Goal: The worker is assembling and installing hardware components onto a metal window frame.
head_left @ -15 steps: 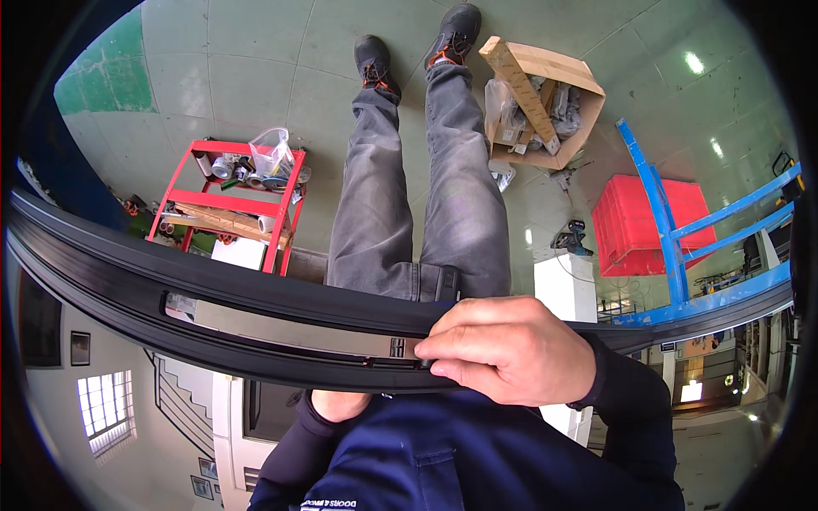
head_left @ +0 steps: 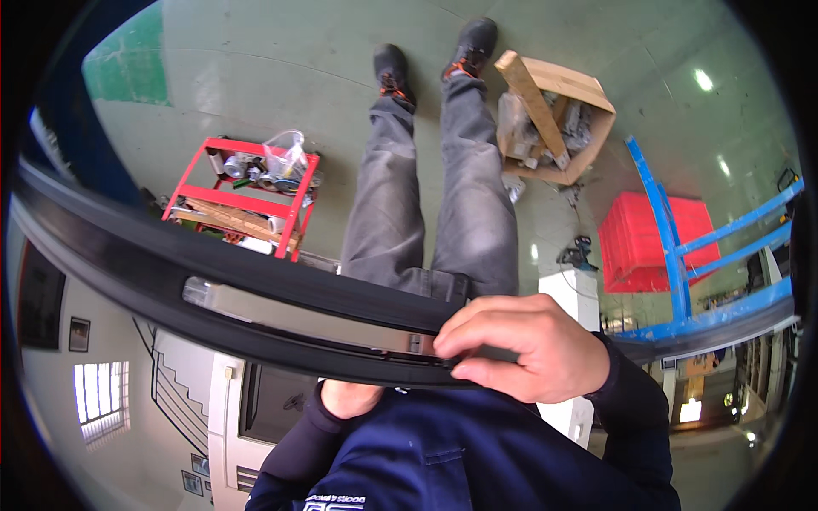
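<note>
A long black profile (head_left: 281, 277) runs across in front of my body, bending toward both sides of the picture. Set in its long slot is a silvery metal strip (head_left: 324, 320), with a small dark fitting (head_left: 415, 342) near its right end. My right hand (head_left: 532, 347) is at that end, thumb and forefinger curled into a pinch at the slot. A small dark part shows at the fingertips, too small to name. Below the profile, only the wrist side of my left hand (head_left: 351, 398) shows; its fingers are hidden behind the profile.
A red shelf trolley (head_left: 247, 192) with tape rolls and a plastic bag stands at left. Beyond my right leg is a cardboard box (head_left: 588, 119) with wrapped parts and a wooden bar. At right are a red crate (head_left: 626, 243), a blue metal frame (head_left: 673, 247) and a power drill (head_left: 578, 253).
The view has shifted, so the surroundings and profile sit slightly lower and further right. My right hand stays at the slot's right end, its thumb and forefinger slightly further apart.
</note>
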A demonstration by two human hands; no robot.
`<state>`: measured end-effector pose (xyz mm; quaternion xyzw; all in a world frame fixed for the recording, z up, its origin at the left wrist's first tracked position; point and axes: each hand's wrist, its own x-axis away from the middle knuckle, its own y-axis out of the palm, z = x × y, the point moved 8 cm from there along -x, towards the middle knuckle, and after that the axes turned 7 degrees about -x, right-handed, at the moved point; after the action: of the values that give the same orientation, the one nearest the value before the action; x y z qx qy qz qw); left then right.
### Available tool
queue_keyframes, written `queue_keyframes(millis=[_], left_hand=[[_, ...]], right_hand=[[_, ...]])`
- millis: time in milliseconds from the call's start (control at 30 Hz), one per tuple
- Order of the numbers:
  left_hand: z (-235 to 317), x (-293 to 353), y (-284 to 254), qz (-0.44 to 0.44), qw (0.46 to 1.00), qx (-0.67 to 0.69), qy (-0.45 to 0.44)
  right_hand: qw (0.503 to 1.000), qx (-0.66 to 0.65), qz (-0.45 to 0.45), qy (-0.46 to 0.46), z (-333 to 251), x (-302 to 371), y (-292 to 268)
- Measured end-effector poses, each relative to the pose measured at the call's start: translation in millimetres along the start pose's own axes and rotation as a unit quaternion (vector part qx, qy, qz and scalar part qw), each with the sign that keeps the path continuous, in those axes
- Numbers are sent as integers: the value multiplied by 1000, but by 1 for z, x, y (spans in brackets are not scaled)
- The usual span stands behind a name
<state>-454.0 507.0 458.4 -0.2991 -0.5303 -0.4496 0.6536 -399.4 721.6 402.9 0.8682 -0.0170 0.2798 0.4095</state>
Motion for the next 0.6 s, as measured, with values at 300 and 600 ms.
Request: queue_keyframes(millis=[300, 600], left_hand=[[13, -8, -2, 75, 985, 152, 28], [26, -11, -18, 56, 978, 180, 89]], right_hand=[[944, -320, 49, 60, 18, 5, 1], [977, 178, 99, -65, -11, 0, 21]])
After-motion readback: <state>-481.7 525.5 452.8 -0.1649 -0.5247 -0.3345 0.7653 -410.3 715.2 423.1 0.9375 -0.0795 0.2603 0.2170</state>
